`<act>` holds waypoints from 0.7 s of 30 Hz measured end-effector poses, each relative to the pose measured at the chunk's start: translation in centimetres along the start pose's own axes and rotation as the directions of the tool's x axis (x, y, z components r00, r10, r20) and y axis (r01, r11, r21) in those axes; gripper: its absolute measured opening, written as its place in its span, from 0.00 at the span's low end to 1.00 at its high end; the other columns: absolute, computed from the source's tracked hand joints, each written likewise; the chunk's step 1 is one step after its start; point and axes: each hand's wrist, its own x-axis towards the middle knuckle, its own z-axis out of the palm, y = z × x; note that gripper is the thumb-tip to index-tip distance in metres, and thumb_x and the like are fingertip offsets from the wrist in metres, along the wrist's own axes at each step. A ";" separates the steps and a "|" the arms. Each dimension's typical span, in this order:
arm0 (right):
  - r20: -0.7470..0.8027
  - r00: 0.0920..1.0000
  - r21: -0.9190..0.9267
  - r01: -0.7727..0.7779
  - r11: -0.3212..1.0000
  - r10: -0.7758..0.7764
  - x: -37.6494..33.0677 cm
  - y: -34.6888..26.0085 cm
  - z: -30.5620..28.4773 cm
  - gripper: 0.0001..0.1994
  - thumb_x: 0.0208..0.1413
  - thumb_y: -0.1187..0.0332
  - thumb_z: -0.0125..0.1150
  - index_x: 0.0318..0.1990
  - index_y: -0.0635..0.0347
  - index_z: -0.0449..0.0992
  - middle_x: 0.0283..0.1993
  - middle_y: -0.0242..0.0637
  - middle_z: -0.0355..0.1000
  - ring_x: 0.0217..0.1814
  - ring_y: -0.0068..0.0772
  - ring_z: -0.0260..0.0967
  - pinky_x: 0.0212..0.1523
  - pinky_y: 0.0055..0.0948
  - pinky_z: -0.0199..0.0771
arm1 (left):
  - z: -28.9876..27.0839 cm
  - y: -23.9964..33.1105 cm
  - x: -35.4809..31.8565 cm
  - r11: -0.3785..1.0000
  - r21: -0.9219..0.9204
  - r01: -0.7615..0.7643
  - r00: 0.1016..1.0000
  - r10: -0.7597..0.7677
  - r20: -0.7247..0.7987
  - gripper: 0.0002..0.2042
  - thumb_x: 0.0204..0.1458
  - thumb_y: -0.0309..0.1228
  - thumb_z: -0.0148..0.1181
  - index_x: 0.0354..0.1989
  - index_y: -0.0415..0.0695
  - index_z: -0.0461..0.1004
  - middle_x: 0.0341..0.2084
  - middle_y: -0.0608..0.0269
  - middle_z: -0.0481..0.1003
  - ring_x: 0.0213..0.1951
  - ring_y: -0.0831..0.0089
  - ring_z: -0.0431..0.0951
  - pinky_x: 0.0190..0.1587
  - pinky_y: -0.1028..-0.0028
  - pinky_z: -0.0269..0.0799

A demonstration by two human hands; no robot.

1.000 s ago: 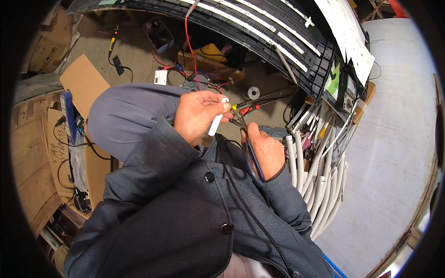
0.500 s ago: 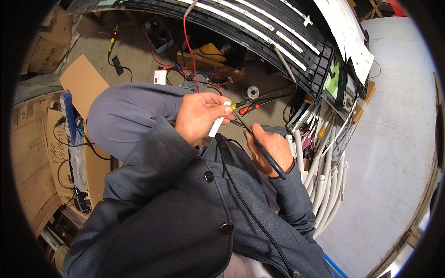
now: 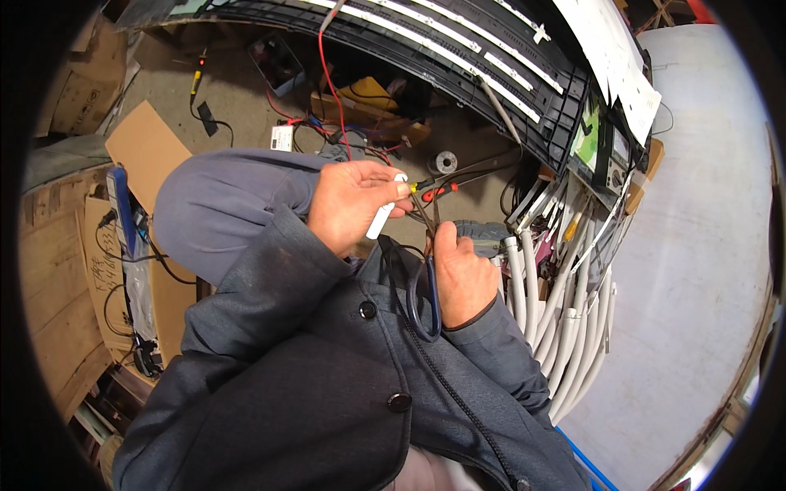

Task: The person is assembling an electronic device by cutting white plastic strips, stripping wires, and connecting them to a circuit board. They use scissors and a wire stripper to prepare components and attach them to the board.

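My left hand [image 3: 348, 209] is closed, thumb and fingers pinching a short white strip [image 3: 381, 221] near its upper end. The strip's lower end hangs free below the fingers. In my right hand [image 3: 467, 278] is a pair of scissors [image 3: 435, 299] with dark blue looped handles. Its metal blades are spread apart and point up toward the left fingertips, close to the strip. Whether a blade touches the strip I cannot tell. One handle loop hangs in front of my dark jacket, beside a black cord.
Beyond my hands, a red-handled tool [image 3: 440, 193] and a wire spool [image 3: 445, 162] lie on the floor. A large black panel [image 3: 565, 123] with white strips spans the top. White tubes [image 3: 565, 344] are bundled at right, next to a pale board [image 3: 688, 245]. Cardboard [image 3: 147, 147] stands at left.
The scissors have opened, with their blades now apart and a handle loop swung down and left. My right hand has turned and shifted slightly. The left hand keeps its pinch.
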 end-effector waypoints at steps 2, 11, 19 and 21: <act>0.011 1.000 -0.011 -0.016 1.000 0.016 0.0 -0.1 0.3 0.07 0.60 0.68 0.54 0.41 0.54 0.63 0.29 0.45 0.73 0.23 0.51 0.77 0.20 0.47 0.74 | 0.0 -0.2 0.1 1.000 -0.011 -0.004 1.000 0.004 0.002 0.10 0.56 0.21 0.64 0.45 0.29 0.76 0.36 0.51 0.82 0.34 0.70 0.84 0.38 0.75 0.83; -0.001 0.980 0.316 0.188 0.930 -0.198 1.1 2.9 0.1 0.09 0.63 0.65 0.54 0.40 0.59 0.63 0.26 0.52 0.73 0.26 0.60 0.75 0.26 0.52 0.75 | -0.3 0.1 -0.1 1.000 -0.013 0.012 0.999 -0.012 0.032 0.10 0.56 0.21 0.65 0.44 0.30 0.76 0.36 0.51 0.82 0.34 0.70 0.84 0.38 0.76 0.82; 0.012 0.997 0.074 0.070 0.995 -0.071 0.0 1.3 0.3 0.08 0.62 0.65 0.54 0.41 0.56 0.63 0.27 0.49 0.73 0.24 0.58 0.74 0.22 0.50 0.73 | -0.3 0.0 -0.1 1.000 -0.007 -0.004 0.999 0.004 0.034 0.09 0.56 0.21 0.64 0.43 0.30 0.76 0.36 0.51 0.81 0.34 0.70 0.84 0.38 0.76 0.82; 0.006 1.000 0.057 0.029 0.998 -0.029 -0.1 0.3 0.3 0.08 0.62 0.65 0.53 0.42 0.56 0.62 0.28 0.48 0.73 0.24 0.57 0.75 0.21 0.50 0.74 | -0.3 0.0 -0.1 1.000 -0.011 -0.009 1.000 0.009 0.023 0.09 0.56 0.21 0.64 0.43 0.30 0.76 0.36 0.51 0.81 0.33 0.70 0.84 0.38 0.75 0.82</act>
